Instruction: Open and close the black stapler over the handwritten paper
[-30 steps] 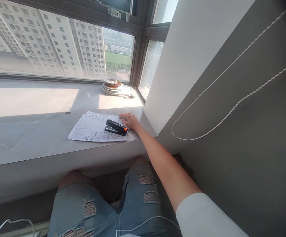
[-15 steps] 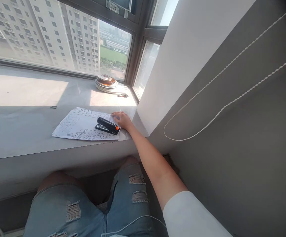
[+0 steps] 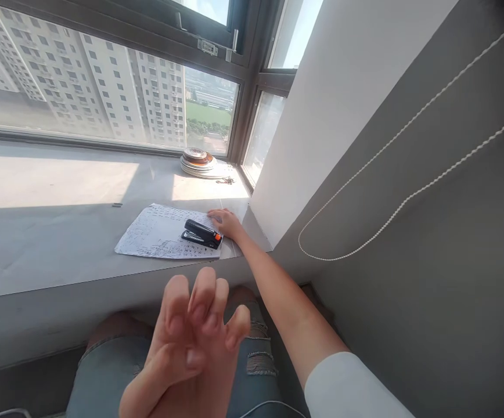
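Note:
My left hand (image 3: 195,342) is raised close to the camera, palm toward me. Its fingers are loosely curled with gaps between them, and nothing is in it. On the windowsill, my right hand (image 3: 228,223) lies at the right edge of the handwritten paper sheets (image 3: 147,238), fingers resting on them. A black stapler (image 3: 202,233) with an orange end lies on the sheets, just left of and below that hand. It is apart from the fingers, and its arm is tilted up a little from the base.
A stack of plates (image 3: 197,165) stands at the back by the window corner, beside a small dark tangled item (image 3: 225,181). Two small strips (image 3: 117,205) lie left of the paper. A beaded blind cord (image 3: 304,244) hangs along the right wall.
My left hand has come up into view from below. The view has tilted, so the sill appears lower and further right. My right hand stays by the paper's edge; the stapler has not moved.

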A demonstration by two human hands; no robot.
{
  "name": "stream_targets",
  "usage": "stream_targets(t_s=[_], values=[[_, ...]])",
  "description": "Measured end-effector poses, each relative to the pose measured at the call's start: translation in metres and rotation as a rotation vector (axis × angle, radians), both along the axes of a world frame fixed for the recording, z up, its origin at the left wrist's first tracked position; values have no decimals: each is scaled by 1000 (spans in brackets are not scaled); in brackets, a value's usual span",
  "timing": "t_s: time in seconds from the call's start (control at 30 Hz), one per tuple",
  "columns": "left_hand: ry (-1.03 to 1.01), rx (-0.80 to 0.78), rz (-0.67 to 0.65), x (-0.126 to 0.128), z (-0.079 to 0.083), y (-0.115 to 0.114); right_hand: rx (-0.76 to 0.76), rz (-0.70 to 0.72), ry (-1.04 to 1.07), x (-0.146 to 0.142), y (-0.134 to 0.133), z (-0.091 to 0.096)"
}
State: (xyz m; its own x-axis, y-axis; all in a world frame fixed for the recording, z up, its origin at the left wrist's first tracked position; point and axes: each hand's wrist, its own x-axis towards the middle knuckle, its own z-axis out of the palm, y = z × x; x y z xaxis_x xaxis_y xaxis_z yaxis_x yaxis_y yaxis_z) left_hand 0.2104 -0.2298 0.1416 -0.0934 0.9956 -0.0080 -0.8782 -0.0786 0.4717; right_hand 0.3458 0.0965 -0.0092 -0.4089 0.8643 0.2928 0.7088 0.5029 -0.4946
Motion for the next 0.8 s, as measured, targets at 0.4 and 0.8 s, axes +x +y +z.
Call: stream_targets(t_s=[0.4, 0.8], values=[[5, -36, -6, 18, 14, 13, -5, 12, 25, 1, 4, -5], [9, 24, -24, 15, 13, 10, -3, 12, 33, 1, 4, -6]])
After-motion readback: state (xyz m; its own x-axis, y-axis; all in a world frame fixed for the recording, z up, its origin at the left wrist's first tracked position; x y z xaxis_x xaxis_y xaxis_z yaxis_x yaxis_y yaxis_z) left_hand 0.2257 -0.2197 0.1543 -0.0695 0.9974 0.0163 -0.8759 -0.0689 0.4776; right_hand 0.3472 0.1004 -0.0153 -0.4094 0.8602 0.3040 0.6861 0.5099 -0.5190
